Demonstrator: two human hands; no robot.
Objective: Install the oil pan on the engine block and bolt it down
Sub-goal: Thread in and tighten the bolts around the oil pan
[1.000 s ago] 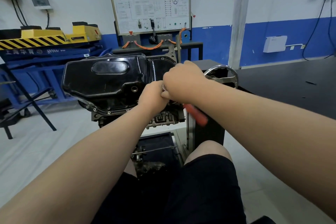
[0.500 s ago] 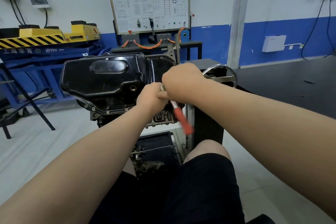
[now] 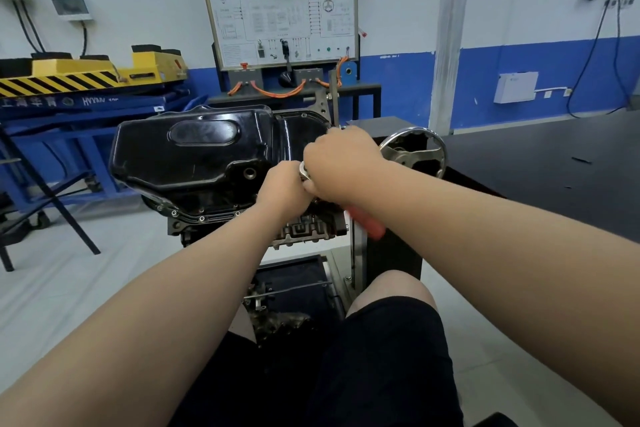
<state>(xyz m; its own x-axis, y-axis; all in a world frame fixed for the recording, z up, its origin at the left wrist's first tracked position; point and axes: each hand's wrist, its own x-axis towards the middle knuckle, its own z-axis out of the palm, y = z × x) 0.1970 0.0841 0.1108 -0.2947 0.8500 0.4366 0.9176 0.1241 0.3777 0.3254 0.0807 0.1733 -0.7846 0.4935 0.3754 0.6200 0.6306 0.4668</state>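
In the head view the left grip [image 3: 282,185] curls at the head of the wrench [image 3: 367,225] and the right grip [image 3: 341,166] wraps its shaft, the oil pan [image 3: 194,152] just left of them on the engine block [image 3: 304,230]; a tilted pull could slip the wrench off the hidden bolt.

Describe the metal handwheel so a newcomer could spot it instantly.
Find the glossy black oil pan in the middle of the room. Just right of it, behind the right hand gripping the red-handled ratchet, stands the handwheel. It is the only round, spoked, bare-silver part there.
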